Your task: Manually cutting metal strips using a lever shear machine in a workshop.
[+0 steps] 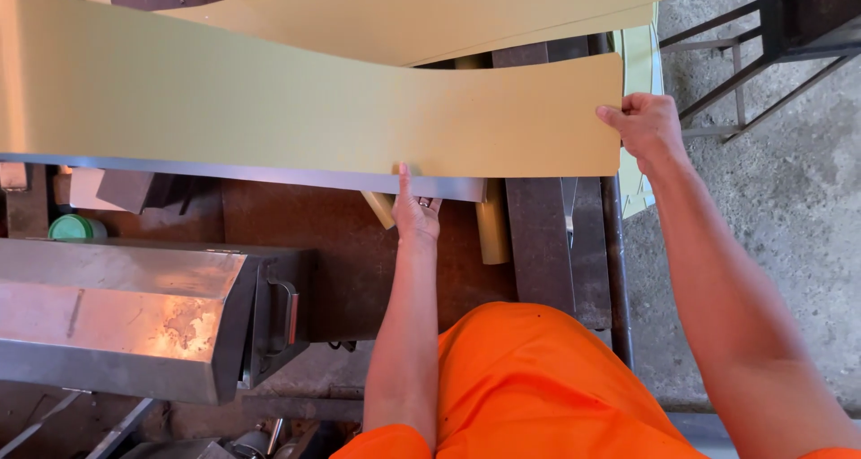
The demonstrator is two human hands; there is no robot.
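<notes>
A long tan sheet [296, 100] with a shiny metal lower edge lies across the rusty workbench [350, 253] in the head view. My left hand [414, 210] grips the sheet's lower edge near the middle, thumb on top and fingers beneath. My right hand [647, 127] pinches the sheet's right end, thumb over the edge. A second tan sheet [430, 11] lies behind it, partly overlapped. Under the held sheet poke out short tan strips [491, 230].
A shiny steel box [134, 316] with a handle stands at the left front. A green round lid [76, 229] sits at the left. A metal frame [762, 38] stands on the concrete floor [771, 244] at right. My orange clothing [529, 387] fills the bottom.
</notes>
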